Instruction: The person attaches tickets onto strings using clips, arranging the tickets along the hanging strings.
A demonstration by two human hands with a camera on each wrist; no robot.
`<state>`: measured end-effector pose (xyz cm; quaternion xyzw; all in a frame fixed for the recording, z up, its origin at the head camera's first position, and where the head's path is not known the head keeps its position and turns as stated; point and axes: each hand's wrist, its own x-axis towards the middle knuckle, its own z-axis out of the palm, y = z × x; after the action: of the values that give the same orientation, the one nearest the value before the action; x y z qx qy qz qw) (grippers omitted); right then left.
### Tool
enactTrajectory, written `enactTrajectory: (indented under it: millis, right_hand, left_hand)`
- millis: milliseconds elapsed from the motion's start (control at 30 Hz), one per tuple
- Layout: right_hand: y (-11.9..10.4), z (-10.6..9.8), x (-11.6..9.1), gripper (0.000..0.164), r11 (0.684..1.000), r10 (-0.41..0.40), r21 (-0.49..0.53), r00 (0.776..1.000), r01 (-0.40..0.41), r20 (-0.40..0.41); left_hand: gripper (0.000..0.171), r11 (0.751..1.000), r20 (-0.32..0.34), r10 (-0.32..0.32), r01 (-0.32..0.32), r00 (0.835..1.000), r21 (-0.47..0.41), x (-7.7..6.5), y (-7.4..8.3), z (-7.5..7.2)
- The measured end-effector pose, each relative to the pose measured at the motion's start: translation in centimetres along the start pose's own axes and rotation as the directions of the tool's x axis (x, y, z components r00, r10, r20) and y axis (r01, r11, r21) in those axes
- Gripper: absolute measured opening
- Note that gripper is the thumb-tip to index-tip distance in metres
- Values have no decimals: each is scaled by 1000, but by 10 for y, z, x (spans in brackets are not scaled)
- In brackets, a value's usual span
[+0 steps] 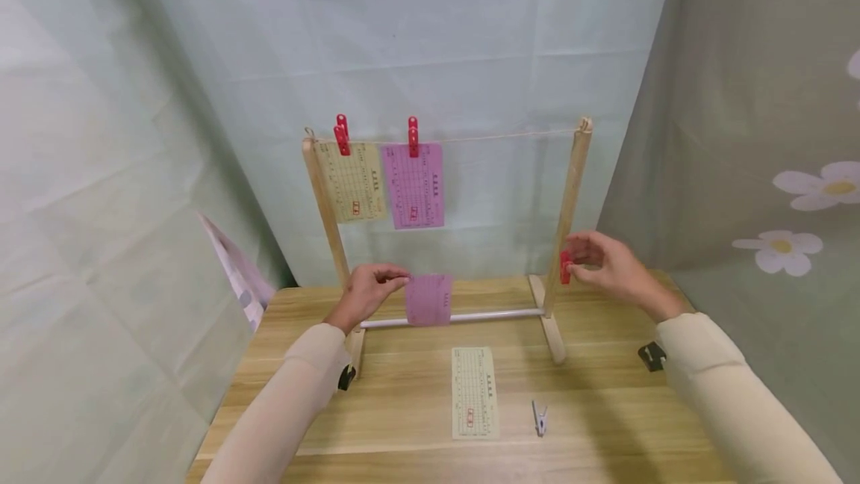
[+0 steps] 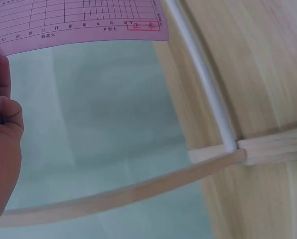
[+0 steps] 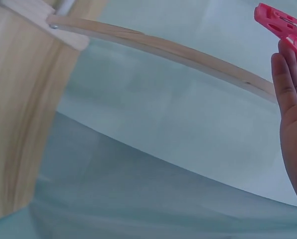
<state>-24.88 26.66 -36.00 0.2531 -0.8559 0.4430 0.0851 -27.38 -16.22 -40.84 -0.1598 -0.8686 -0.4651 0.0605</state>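
Observation:
My left hand (image 1: 369,290) pinches a pink printed slip (image 1: 428,299) by its upper left corner, in front of the rack's lower bar. The left wrist view shows the slip (image 2: 78,20) with a red stamp box near its edge. Beside the right post, my right hand (image 1: 608,267) holds a red clothespin (image 1: 566,267) at its fingertips; the right wrist view has the clothespin (image 3: 283,22) too. From the string (image 1: 497,138) hang a yellow slip (image 1: 352,184) and a pink slip (image 1: 415,189), each under red clothespins (image 1: 413,137).
On the wooden table (image 1: 403,409) lie a pale yellow slip (image 1: 474,393) and a small grey clothespin (image 1: 540,418). The rack's wooden posts (image 1: 571,200) stand on feet joined by a white bar (image 1: 497,315). A black clip (image 1: 650,356) sits near the right sleeve.

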Motion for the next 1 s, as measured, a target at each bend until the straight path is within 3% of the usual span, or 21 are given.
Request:
enactTrajectory:
  millis: [600, 1000]
  right_hand:
    - [-39, -27, 33, 43, 996, -13, -87, 1000, 15, 25]
    - [-58, -36, 53, 43, 993, -6, -117, 1000, 9, 28]
  left_hand:
    - [12, 995, -4, 94, -94, 996, 32, 34, 50, -5]
    - [11, 990, -63, 135, -133, 989, 40, 54, 79, -1]
